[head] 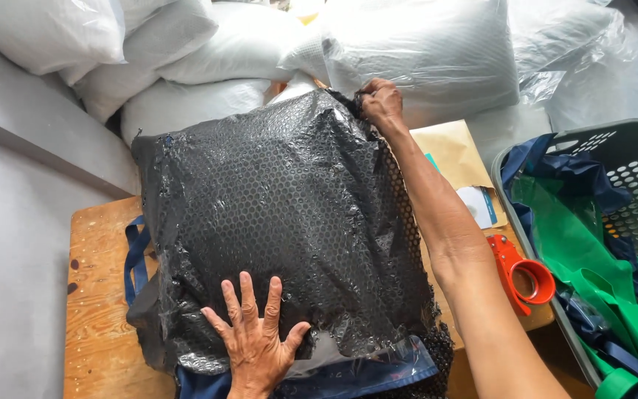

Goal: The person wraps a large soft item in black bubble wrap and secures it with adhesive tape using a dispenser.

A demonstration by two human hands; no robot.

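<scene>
- A person works at a wooden desk [101,295], seen from above by a head-worn camera.
- A large bundle wrapped in black bubble wrap [282,222] covers most of the desk, from the near edge to the far edge.
- The left hand [255,332] lies flat on the bundle close to the near edge, fingers spread wide, pressing down and gripping nothing.
- The right hand [382,103] reaches to the bundle's far right corner, fingers closed, pinching the edge of the wrap.
- A dark blue fabric bag [348,377] shows under the bundle at the near edge, with a strap [136,255] looping out towards the left edge.
- An orange tape dispenser [522,273] sits near the right edge, beside a tan envelope [452,155].
- A grey laundry basket [629,192] holding green and blue bags stands off the right edge.
- White pillows in clear plastic [422,52] pile up beyond the far edge.
- To do this well, I judge the flat hand should keep firm pressure while the other draws the wrap taut and smooth.
</scene>
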